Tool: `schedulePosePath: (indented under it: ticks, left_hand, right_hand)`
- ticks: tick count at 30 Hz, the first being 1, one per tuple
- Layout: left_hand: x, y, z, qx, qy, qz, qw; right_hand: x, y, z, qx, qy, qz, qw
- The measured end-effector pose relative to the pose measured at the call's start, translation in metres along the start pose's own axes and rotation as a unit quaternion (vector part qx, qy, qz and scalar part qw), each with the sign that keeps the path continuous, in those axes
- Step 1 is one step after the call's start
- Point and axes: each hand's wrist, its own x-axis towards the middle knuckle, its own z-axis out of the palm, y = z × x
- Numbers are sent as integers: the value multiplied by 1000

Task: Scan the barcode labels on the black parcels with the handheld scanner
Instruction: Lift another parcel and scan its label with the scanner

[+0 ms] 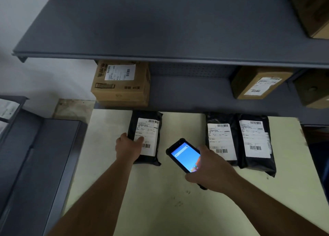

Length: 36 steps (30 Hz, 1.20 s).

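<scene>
Three black parcels with white barcode labels lie on the pale table (pixel 160 200). The left parcel (pixel 147 116) lies apart from the others; my left hand (pixel 127 147) grips its near-left edge, thumb on the label. Side by side to the right lie the middle parcel (pixel 220 119) and the right parcel (pixel 258 162). My right hand (pixel 211 169) holds the handheld scanner (pixel 184 155), a black phone-like device with a lit blue screen, between the left and middle parcels, just above the table.
Grey metal shelving (pixel 160 30) rises behind the table. Cardboard boxes stand on the lower shelf: one at left (pixel 121 89), one at right (pixel 258 82), another at the far right edge (pixel 315 93). A grey cabinet (pixel 35 164) stands left of the table.
</scene>
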Motion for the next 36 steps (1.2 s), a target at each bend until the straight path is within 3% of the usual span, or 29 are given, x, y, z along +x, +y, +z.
schedulePosePath:
  ticks: [5,12,25,32,36]
  left_hand:
    - [9,6,8,-30,-21,-23,999]
    - [22,10,20,10,-24,-42,999]
    - [-1,22,35,118,48,32,991]
    - [-13,30,44,126,29,19,991]
    - [-16,31,46,77,15,-9,997]
  right_hand:
    - [6,-5,3,9,1,16,1000]
    - [11,-7,4,25,4,28,999]
    - [4,-3,11,44,8,47,998]
    - [-9,12,9,53,6,53,997]
    - [-16,23,8,57,12,58,997]
